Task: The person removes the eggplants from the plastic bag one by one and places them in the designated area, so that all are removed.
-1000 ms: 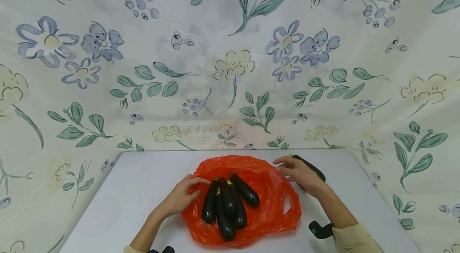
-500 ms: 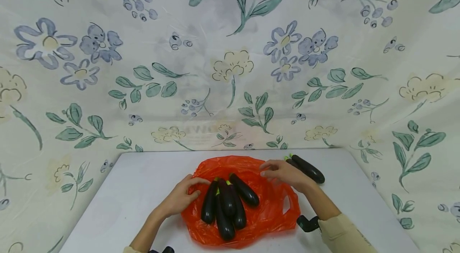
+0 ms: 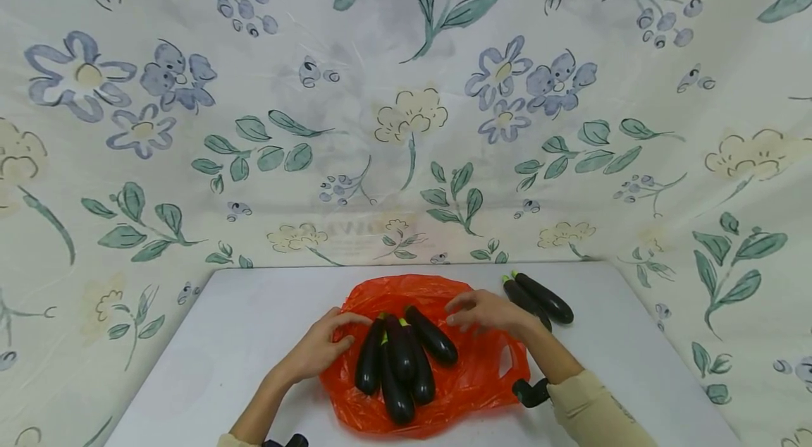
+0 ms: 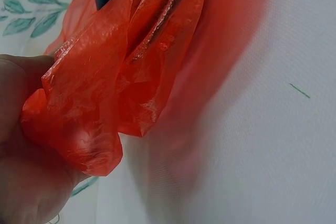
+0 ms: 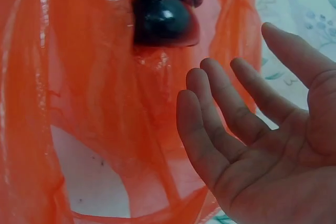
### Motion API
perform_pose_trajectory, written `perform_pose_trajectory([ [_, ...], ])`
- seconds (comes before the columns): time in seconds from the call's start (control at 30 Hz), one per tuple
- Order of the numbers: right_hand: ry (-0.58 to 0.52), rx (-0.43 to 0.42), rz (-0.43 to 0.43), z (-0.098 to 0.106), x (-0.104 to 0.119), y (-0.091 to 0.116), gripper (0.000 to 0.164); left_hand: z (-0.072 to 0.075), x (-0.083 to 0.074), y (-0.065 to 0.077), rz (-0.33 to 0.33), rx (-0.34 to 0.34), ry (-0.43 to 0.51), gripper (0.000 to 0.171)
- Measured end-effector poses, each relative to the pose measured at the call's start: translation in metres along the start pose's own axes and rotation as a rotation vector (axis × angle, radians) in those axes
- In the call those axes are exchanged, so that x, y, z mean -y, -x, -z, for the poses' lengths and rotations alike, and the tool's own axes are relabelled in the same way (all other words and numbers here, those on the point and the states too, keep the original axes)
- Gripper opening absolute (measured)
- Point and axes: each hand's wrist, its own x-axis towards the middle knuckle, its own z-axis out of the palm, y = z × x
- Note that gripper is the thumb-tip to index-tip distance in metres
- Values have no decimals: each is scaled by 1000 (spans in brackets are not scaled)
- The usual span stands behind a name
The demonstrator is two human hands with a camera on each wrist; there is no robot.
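In the head view several dark purple eggplants [image 3: 399, 355] lie bunched on a spread red plastic bag [image 3: 469, 383]. My left hand [image 3: 319, 346] is at the bag's left side, its index finger reaching close to the leftmost eggplant. The left wrist view shows that hand [image 4: 26, 145] gripping a gathered fold of the bag [image 4: 89, 114]; part of its fingers is hidden. Over the bag's right side hovers my right hand [image 3: 488, 313], holding nothing. Its fingers are spread and slightly bent in the right wrist view, with an eggplant [image 5: 165, 20] beyond them.
Two more eggplants [image 3: 543, 297] lie side by side on the white table [image 3: 254, 313], right of the bag. A handle hole [image 3: 505, 361] shows at the bag's right end. Floral cloth [image 3: 355, 151] hangs behind and around the table.
My right hand has moved left from beside the two separate eggplants to over the bag, uncovering them. The left hand and the bunched eggplants stay in place.
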Motion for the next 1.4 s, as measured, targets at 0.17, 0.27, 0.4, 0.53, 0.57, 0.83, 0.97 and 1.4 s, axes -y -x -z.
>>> perform_pose_trajectory([
  [0.17, -17, 19, -32, -5, -2, -3, 45, 0, 0, -1, -25, 10, -15, 39],
  [0.27, -6, 31, -50, -8, -3, -7, 46, 1, 0, -2, -34, 10, -20, 38],
  [0.4, 7, 46, -63, -12, -3, -13, 48, 0, 0, -3, -25, 10, -23, 39],
  [0.53, 30, 47, -79, -17, 2, -17, 49, 1, -1, -3, -23, 8, -22, 39],
  [0.57, 42, 46, -87, -18, 3, -17, 49, 1, -1, -4, -25, 8, -22, 39],
  [0.83, 95, 66, -106, -30, 6, -23, 50, 0, -2, -3, -22, 7, -12, 39],
  [0.97, 113, 70, -118, -31, 5, -25, 51, 0, -3, -2, -21, 4, -18, 39],
  [1.4, 143, 52, -118, -36, 3, -24, 50, 1, -5, 0, -21, -4, -19, 39],
])
